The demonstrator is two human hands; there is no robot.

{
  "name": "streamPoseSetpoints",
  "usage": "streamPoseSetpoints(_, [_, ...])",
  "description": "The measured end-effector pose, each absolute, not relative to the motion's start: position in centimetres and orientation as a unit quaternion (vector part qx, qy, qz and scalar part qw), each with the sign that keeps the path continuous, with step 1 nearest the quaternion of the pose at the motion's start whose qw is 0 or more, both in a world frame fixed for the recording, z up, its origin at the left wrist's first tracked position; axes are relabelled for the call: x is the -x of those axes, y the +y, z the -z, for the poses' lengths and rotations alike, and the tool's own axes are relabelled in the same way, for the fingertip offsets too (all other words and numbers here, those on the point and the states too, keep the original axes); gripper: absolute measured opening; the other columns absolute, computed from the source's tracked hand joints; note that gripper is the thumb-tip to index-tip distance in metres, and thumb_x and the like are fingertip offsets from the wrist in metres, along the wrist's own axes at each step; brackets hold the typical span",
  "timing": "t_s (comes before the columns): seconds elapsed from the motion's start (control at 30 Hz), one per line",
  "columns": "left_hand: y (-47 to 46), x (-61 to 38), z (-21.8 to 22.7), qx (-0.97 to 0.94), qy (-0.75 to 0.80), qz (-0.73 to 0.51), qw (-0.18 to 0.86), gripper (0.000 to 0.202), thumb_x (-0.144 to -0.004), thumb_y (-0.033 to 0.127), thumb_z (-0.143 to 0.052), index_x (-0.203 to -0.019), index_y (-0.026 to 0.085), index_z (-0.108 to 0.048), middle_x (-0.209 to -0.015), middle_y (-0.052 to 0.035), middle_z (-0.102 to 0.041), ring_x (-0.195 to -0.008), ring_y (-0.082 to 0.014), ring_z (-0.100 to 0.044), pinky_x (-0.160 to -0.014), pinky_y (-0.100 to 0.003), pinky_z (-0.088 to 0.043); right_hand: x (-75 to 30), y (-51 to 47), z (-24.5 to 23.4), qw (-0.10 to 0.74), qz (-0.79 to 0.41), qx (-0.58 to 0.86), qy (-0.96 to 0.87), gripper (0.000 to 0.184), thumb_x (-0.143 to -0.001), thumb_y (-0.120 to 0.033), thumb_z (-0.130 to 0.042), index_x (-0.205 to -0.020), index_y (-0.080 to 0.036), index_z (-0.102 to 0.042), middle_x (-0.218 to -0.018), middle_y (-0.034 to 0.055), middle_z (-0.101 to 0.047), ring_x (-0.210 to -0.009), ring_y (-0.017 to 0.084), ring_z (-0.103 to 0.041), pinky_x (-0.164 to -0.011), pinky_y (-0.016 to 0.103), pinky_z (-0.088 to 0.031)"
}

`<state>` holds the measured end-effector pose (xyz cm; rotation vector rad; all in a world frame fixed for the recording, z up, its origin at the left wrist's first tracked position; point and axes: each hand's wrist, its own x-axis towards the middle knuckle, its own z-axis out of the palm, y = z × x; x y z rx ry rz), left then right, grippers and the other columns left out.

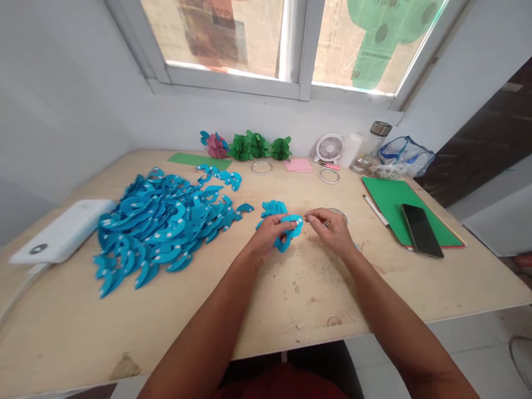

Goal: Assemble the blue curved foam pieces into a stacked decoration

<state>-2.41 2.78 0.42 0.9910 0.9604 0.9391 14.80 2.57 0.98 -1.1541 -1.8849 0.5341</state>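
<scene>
My left hand (pixel 270 233) is closed on a curved blue paper cutout (pixel 286 241) with small white squares on it, held just above the table. Close to the cutout's right end, my right hand (pixel 330 228) has thumb and forefinger pinched together; whatever lies between them is too small to make out. Behind my left hand sits a small stack of blue paper pieces (pixel 273 208). A roll of tape (pixel 341 213) is partly covered by my right hand. To the left spreads a big heap of similar blue cutouts (pixel 158 216), many bearing white squares.
A white power bank (pixel 62 230) with a cable lies at the left. Green folded-paper shapes (pixel 255 146), a small fan (pixel 330 148) and a glass bottle (pixel 372 147) line the wall. At right are a white pen (pixel 375 210), green sheets (pixel 390 208) and a phone (pixel 421 230).
</scene>
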Motion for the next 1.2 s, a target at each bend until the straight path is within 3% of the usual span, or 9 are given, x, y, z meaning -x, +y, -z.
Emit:
streamPoseSetpoints(0.1, [2.8,2.4,-0.4,-0.481,0.424,-0.407,0.651,0.021,-0.062,0.034,-0.066,-0.062,0.015,-0.057,-0.049,0.0039,-0.044,-0.043,-0.0067,-0.039,-0.038,-0.019,-0.028,-14.5,2.6,-0.9,0.397,-0.357,0.479,-0.697,0.025,-0.080,-0.038,-0.051,-0.072,-0.017,-0.063,-0.065,0.0016,-0.061,-0.059,0.013,-0.053,-0.053,0.024,-0.041])
streamPoseSetpoints(0.23, [2.6,2.1,-0.5,-0.507,0.438,-0.411,0.618,0.020,-0.062,0.033,-0.064,-0.060,0.016,-0.056,-0.045,0.0042,-0.044,-0.043,-0.0074,-0.039,-0.039,-0.019,-0.027,-14.1,2.6,-0.7,0.403,-0.460,0.476,-0.632,0.021,-0.073,-0.037,-0.059,-0.066,-0.017,-0.056,-0.059,-0.0022,-0.052,-0.054,0.010,-0.045,-0.049,0.022,-0.036])
streamPoseSetpoints(0.57, [2.4,1.8,-0.4,-0.517,0.457,-0.401,0.603,0.021,-0.059,0.034,-0.067,-0.060,0.015,-0.058,-0.049,0.0040,-0.046,-0.045,-0.0077,-0.041,-0.044,-0.020,-0.031,-14.1,3.0,0.0,0.427,-0.493,0.481,-0.586,0.015,-0.068,-0.030,-0.058,-0.062,-0.017,-0.054,-0.054,-0.0040,-0.050,-0.050,0.008,-0.044,-0.049,0.022,-0.035])
streamPoseSetpoints(0.73, [2.4,1.8,-0.3,-0.517,0.458,-0.404,0.600,0.021,-0.059,0.034,-0.066,-0.061,0.015,-0.059,-0.051,0.0039,-0.047,-0.046,-0.0078,-0.042,-0.045,-0.020,-0.032,-14.1,3.1,0.3,0.434,-0.456,0.488,-0.605,0.015,-0.072,-0.029,-0.053,-0.067,-0.017,-0.058,-0.057,-0.0015,-0.056,-0.054,0.011,-0.050,-0.053,0.023,-0.040])
streamPoseSetpoints(0.93, [2.5,1.8,-0.3,-0.489,0.483,-0.436,0.581,0.025,-0.060,0.037,-0.067,-0.058,0.015,-0.055,-0.050,0.0044,-0.045,-0.046,-0.0079,-0.043,-0.044,-0.020,-0.032,-13.9,2.6,0.0,0.478,-0.284,0.490,-0.672,0.012,-0.076,-0.027,-0.052,-0.075,-0.018,-0.061,-0.067,0.0013,-0.061,-0.059,0.013,-0.052,-0.055,0.025,-0.042])
streamPoseSetpoints(1.2, [2.6,1.9,-0.2,-0.467,0.469,-0.441,0.606,0.026,-0.057,0.037,-0.069,-0.062,0.015,-0.057,-0.052,0.0044,-0.046,-0.048,-0.0078,-0.043,-0.048,-0.020,-0.035,-13.7,2.1,0.0,0.420,-0.110,0.418,-0.798,0.011,-0.081,-0.017,-0.050,-0.083,-0.019,-0.061,-0.076,0.0042,-0.062,-0.067,0.014,-0.056,-0.065,0.027,-0.045])
